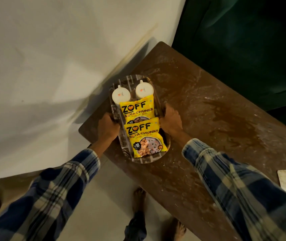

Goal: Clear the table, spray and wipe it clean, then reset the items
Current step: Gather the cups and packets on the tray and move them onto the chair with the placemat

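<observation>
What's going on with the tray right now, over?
Both hands, left and right, grip tray sides. Two packets, two white tubs aboard. Table smeared, tile at its right edge.

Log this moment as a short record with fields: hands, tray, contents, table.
left hand: grips the tray's left rim
right hand: grips the tray's right rim
tray: oval, over the table's near-left corner
contents: two yellow soya chunk packets, two white-lidded jars
table: brown, streaked and smeared
</observation>
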